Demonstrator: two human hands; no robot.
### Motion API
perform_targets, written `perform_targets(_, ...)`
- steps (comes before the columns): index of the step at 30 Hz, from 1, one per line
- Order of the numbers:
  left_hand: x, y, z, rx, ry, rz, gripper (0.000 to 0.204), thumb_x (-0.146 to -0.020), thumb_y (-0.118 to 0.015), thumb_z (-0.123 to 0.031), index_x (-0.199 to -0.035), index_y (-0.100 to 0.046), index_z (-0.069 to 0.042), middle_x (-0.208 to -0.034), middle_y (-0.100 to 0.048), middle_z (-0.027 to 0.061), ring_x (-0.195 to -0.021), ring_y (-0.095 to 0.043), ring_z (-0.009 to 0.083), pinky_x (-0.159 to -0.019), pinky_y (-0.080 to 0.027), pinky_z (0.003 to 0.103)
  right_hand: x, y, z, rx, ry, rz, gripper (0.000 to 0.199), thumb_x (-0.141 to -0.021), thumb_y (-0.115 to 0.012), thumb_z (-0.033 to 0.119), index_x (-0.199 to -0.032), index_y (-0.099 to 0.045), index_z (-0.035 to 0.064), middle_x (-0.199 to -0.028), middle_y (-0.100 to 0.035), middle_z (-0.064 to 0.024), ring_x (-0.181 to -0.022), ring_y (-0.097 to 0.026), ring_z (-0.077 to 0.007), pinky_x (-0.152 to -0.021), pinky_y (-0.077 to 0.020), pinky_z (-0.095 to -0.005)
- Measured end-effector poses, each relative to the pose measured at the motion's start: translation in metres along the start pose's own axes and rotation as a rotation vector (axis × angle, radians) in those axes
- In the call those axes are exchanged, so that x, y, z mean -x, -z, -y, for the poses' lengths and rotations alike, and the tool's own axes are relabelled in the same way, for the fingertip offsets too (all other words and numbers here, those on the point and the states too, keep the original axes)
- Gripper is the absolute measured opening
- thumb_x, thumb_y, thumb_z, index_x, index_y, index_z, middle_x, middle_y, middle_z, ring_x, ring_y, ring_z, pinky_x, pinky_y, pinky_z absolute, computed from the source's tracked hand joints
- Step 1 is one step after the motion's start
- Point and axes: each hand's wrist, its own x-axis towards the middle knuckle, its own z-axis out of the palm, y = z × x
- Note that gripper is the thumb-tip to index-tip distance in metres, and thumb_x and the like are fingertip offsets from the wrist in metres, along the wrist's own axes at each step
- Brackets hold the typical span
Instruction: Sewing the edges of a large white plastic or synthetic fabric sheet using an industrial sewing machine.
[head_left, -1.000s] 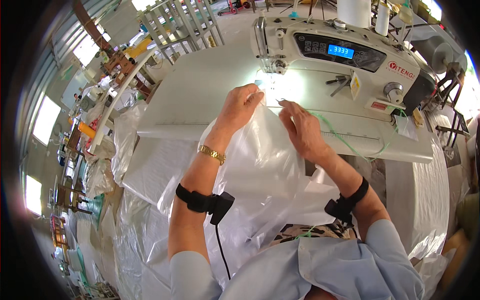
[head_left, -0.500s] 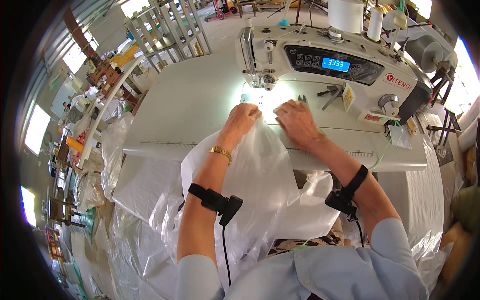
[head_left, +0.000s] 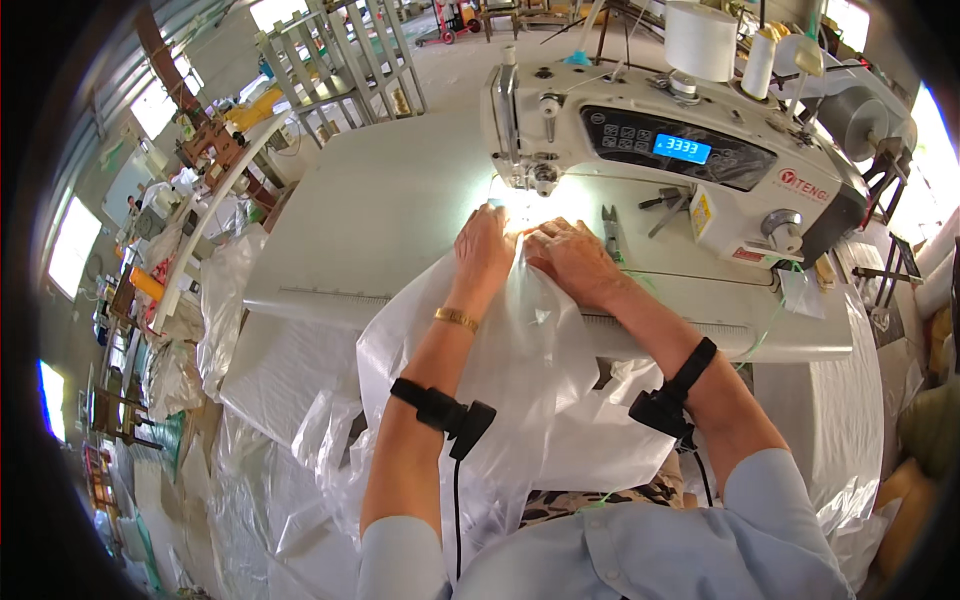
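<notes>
A white translucent plastic sheet [head_left: 510, 340] hangs from the table's front edge toward my lap, its gathered upper end lying under the lit needle area of a sewing machine [head_left: 640, 130]. My left hand [head_left: 485, 250] is closed on the sheet just left of the needle, its fingertips lost in the glare. Close beside it, my right hand [head_left: 572, 258] grips the sheet's edge with bent fingers, to the right of the needle. Thread snips [head_left: 612, 232] lie on the table just past my right hand.
The pale sewing table [head_left: 370, 220] carries a ruler strip along its front edge. A large white thread cone [head_left: 698, 42] stands on top of the machine. A dark small tool [head_left: 668, 205] lies beside the machine's body. More plastic sheeting [head_left: 270, 480] is heaped at the left.
My right hand has moved left and come down onto the sheet, close to my left hand. My left hand has shifted slightly nearer the needle. The snips now show more fully.
</notes>
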Motion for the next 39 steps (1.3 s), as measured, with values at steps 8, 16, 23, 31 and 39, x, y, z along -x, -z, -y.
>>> perform_targets(8,0.058,0.023,-0.012,0.074,-0.155,0.261,0.044,-0.091,-0.061,-0.019,-0.13,-0.055,0.0,-0.133,-0.056,0.016,-0.127,-0.05,0.0331,-0.109,-0.038,0.043,0.007,-0.01,0.005,0.025,-0.063,-0.036,0.036,-0.096,-0.057,0.031,-0.121,-0.061,0.0065,-0.118,-0.063,-0.0109,-0.115,-0.056,-0.0279,-0.097,-0.0434,-0.043)
perform_targets(16,0.043,0.028,0.006,0.03,-0.288,0.361,0.049,-0.095,-0.055,-0.024,-0.139,-0.05,-0.002,-0.145,-0.049,0.0158,-0.136,-0.043,0.0338,-0.114,-0.034,0.043,0.006,-0.01,0.004,-0.013,-0.105,-0.085,0.038,-0.096,-0.054,0.04,-0.118,-0.063,0.0089,-0.119,-0.063,-0.0083,-0.116,-0.055,-0.0275,-0.097,-0.0425,-0.0453)
perform_targets(23,0.032,0.03,0.009,0.01,-0.245,0.418,0.049,-0.094,-0.06,-0.026,-0.138,-0.053,-0.004,-0.145,-0.049,0.0179,-0.137,-0.042,0.0343,-0.115,-0.034,0.043,0.004,-0.02,-0.003,-0.014,-0.092,-0.119,0.034,-0.096,-0.054,0.04,-0.104,-0.067,0.0088,-0.113,-0.062,-0.0088,-0.114,-0.055,-0.0271,-0.094,-0.0426,-0.0475)
perform_targets(31,0.016,0.028,0.011,0.013,-0.267,0.436,0.045,-0.093,-0.061,-0.024,-0.135,-0.056,-0.007,-0.137,-0.054,0.0196,-0.128,-0.05,0.0363,-0.109,-0.04,0.043,-0.004,-0.024,-0.01,0.061,-0.064,-0.19,0.032,-0.095,-0.057,0.038,-0.095,-0.068,0.0077,-0.108,-0.062,-0.0095,-0.111,-0.056,-0.025,-0.091,-0.043,-0.0444)
perform_targets(39,0.005,0.027,0.017,0.077,-0.257,0.469,0.042,-0.09,-0.064,-0.014,-0.131,-0.058,-0.009,-0.13,-0.056,0.0199,-0.12,-0.054,0.0376,-0.102,-0.045,0.044,-0.003,-0.038,-0.013,0.116,-0.086,-0.213,0.027,-0.093,-0.058,0.031,-0.097,-0.065,0.0053,-0.103,-0.062,-0.0101,-0.107,-0.057,-0.0256,-0.093,-0.0426,-0.0433)
